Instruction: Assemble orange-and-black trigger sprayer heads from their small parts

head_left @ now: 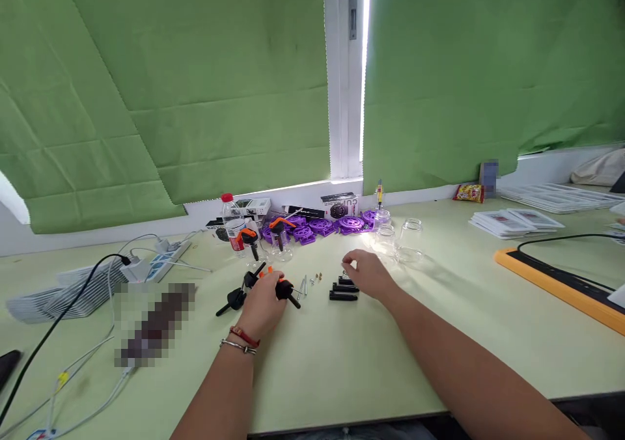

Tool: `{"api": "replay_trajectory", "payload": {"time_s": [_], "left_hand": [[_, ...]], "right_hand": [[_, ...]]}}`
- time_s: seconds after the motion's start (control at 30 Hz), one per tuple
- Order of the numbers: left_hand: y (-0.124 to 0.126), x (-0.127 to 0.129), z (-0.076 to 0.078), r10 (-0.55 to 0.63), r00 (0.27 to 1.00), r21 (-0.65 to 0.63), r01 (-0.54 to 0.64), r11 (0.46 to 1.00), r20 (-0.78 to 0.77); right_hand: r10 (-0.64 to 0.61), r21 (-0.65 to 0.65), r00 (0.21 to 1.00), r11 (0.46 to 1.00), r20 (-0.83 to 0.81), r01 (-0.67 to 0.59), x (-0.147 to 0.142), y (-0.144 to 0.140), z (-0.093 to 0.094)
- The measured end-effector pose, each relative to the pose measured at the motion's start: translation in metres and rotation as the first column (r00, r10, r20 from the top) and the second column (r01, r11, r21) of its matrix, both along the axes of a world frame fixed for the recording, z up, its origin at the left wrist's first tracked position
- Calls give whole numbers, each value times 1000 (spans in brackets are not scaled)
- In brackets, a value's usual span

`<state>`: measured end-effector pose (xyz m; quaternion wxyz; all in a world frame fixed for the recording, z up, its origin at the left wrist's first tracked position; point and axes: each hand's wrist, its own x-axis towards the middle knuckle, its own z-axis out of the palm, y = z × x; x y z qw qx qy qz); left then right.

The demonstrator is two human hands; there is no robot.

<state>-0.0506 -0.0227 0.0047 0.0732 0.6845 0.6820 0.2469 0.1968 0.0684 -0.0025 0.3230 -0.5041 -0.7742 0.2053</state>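
Observation:
My left hand (263,303) rests on a black and orange spring clamp (286,290) lying on the pale green table (342,362), fingers curled over it. Another black clamp piece (232,300) lies just left of that hand. My right hand (368,274) hovers over a small stack of black flat parts (343,290), fingertips bent down near their far end; whether it touches them I cannot tell. Small screws and brass bits (312,278) lie between the two hands.
Purple printed parts (322,225), clear glass jars (407,241), a bottle with a red cap (229,222) and boxes line the window wall. A power strip (161,261) with cables is at the left. An orange-edged black mat (561,277) and card stacks (512,222) are at the right.

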Motion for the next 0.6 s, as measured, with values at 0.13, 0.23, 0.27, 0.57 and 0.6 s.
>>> {"api": "replay_trajectory", "payload": {"time_s": [0.13,0.23,0.27,0.57,0.6], "left_hand": [[-3,9,5,-217,956,100,201,975,197],[-6,18,5,-310,904,105,292,951,293],[-7,20,4,-333,886,103,317,943,323],[-10,28,1,-441,759,90,457,885,480],[-11,28,3,-439,755,84,459,884,488]], "right_hand": [[441,-30,878,890,-186,-454,-20,-23,-7],[589,-83,780,785,-211,-614,-30,-35,-8],[604,-104,772,770,-200,-629,-32,-38,-7],[565,-142,757,763,-328,-631,-34,-38,-6],[581,-145,735,741,-349,-655,-33,-38,-7]]}}
